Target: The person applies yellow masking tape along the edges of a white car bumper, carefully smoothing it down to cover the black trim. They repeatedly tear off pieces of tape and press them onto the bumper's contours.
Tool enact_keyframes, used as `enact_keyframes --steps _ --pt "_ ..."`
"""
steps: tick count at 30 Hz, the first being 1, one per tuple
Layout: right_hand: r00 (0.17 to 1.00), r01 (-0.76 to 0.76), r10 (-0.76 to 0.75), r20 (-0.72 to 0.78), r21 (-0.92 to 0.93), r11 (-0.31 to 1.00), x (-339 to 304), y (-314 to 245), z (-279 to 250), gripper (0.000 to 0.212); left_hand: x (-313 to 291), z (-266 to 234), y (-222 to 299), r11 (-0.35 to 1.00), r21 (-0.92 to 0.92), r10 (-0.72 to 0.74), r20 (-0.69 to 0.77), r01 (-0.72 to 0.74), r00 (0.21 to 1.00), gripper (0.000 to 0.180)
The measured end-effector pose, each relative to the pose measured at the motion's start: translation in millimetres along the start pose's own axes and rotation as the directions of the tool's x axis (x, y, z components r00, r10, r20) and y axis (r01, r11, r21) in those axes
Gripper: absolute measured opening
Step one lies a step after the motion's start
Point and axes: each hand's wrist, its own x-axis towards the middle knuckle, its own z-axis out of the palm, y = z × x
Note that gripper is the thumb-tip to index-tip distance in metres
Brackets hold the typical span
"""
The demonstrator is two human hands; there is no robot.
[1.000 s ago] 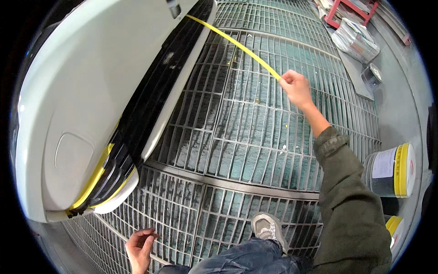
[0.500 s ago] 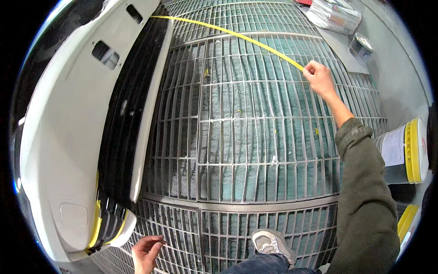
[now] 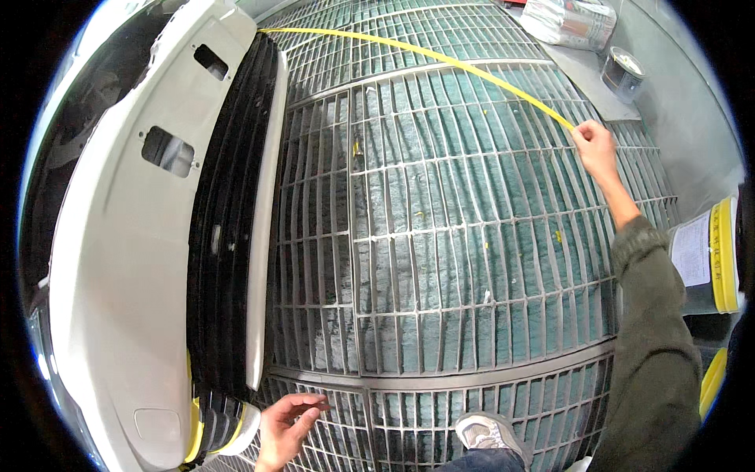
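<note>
Yellow tape strip (image 3: 448, 59) spans from white bumper (image 3: 118, 275) to right hand (image 3: 598, 151).
Strip's long axis runs far left to right; the right hand, the nearer, pinches its right end. Left hand (image 3: 285, 429), near left, is well apart from it, fingers loosely curled, thumb parted, nothing seen held.

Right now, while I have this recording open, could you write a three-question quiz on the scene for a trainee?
1. Multiple choice: what does the right hand pinch?
A) a paintbrush
B) a yellow strip
C) a bucket handle
2. True or false: the left hand is touching the yellow strip.
3. Short answer: where does the strip lead from the right hand?

Key:
1: B.
2: False; it is apart from the strip, over the floor grating.
3: To the far end of the white panel, by the black grille.
</note>
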Motion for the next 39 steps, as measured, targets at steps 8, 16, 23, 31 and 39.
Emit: enact_keyframes --steps 8,16,23,31,39 --pt "0.950 -0.229 0.283 -0.129 0.328 0.917 -87.3 50.0 -169.2 0.010 28.5 26.5 -4.4 1.000 0.009 0.028 0.080 -0.029 0.996 0.022" --pt "0.470 -0.083 -0.651 0.596 0.764 0.639 -264.5 -239.5 -133.9 0.014 29.8 105.8 25.1 0.701 0.029 0.630 0.443 -0.712 0.638 0.100" --pt "0.318 -0.587 -0.675 0.666 0.697 0.412 -328.1 -326.8 -95.2 0.005 -89.7 53.9 -58.7 0.921 -0.159 0.387 0.496 -0.357 0.777 0.020" --pt "-0.272 -0.908 -0.864 0.425 0.183 0.376 -368.0 -354.8 5.1 0.038 -211.6 -29.9 -98.5 0.910 -0.337 -0.137 0.308 0.243 0.942 0.021" --pt "0.448 -0.623 -0.543 0.710 0.684 0.380 -339.9 -479.8 82.5 0.035 -270.6 -29.2 -138.6 0.835 -0.493 -0.324 -0.083 0.244 0.942 0.022"
